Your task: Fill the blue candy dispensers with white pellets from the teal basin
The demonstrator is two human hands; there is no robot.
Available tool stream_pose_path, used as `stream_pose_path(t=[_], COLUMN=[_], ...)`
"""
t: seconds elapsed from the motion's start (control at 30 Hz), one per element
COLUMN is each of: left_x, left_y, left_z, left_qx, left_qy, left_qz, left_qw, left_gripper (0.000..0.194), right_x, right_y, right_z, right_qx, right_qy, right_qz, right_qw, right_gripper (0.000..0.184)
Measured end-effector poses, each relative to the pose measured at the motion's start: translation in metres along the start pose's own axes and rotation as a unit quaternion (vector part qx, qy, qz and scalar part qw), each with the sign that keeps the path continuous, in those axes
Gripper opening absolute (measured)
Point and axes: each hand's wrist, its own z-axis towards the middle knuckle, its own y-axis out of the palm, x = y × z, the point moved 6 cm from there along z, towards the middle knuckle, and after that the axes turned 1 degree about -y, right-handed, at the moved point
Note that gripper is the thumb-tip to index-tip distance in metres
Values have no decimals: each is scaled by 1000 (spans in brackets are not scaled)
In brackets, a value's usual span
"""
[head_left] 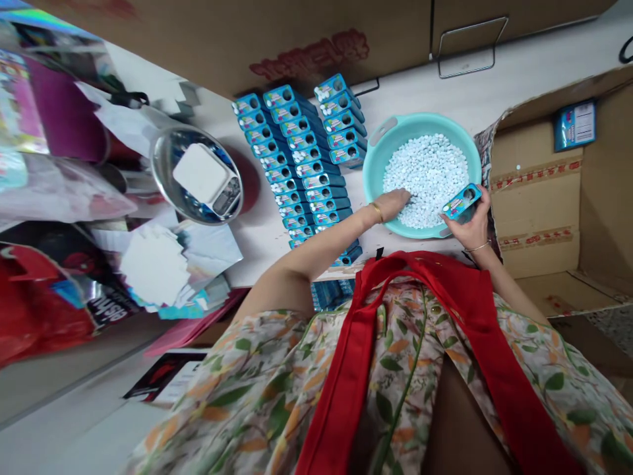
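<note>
1. Two bare hands were observed at a turquoise basin (374, 173): the left hand (394, 203) at its near left part, the right hand (473, 227) at its near right rim.
2. The left hand had its fingers lowered among white pellets (428, 168) in the basin. The fingertips were obscured, so whether they gripped any pellets could not be determined.
3. The right hand was closed around a blue box (453, 208), thumb on its left side and fingers on its right. The end with the round opening faced upward.
4. The held box was over the basin's near right edge, to the right of the left hand and well apart from it.
5. The basin stood on a white table (261, 234).
6. Left of the basin, similar boxes (305, 155) stood in three columns, the nearest partly hidden by the left arm (324, 244).
7. Just right of the basin was an open carton (537, 218), with a single loose box (575, 125) inside at the far end.
8. Farther left, a steel bowl (159, 161) contained what appeared to be a white scale (202, 171).
</note>
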Motion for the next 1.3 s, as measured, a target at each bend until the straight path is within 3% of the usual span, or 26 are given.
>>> stream_pose_path(t=[0.23, 0.4, 0.53, 0.63, 0.73, 0.87, 0.97, 1.07, 1.17, 1.23, 1.3], left_x=[29, 46, 26, 12, 13, 36, 61, 92, 120, 126, 113], left_y=[12, 4, -25, -59, -93, -121, -132, -142, -147, -149, -148], left_z=[48, 55, 29, -5, -40, -67, -74, -81, -90, -93, -90], left_qx=[44, 62, 92, 124, 128, 79, 40, 32, 45, 63, 92], left_qy=[44, 49, 81, 110, 129, 117, 60, -5, -13, -2, -9], left_qz=[-119, -151, -129, -98, -60, 17, 88, 137, 163, 164, 158], left_qw=[991, 985, 984, 981, 982, 990, 994, 990, 986, 984, 983], left_gripper=[50, 49, 45, 43, 40, 36, 33, 37, 38, 39, 37], right_x=[-5, -8, -3, 3, 6, 1, -5, -6, -1, 2, 5], right_y=[7, 12, 20, 31, 43, 58, 65, 71, 74, 72, 66], right_z=[-15, -18, -16, -11, -2, 10, 14, 12, 9, 8, 8], right_qx=[-18, -48, -52, -41, -27, -45, -60, -60, -52, -42, -30], right_qy=[4, 17, 9, 2, 1, -14, -35, -56, -61, -53, -37], right_qz=[13, -4, 9, 18, 12, -12, -28, -37, -37, -35, -28], right_qw=[1000, 999, 999, 999, 1000, 999, 997, 996, 996, 997, 998], right_gripper=[105, 101, 102, 104, 102, 93, 88, 88, 88, 86, 87])
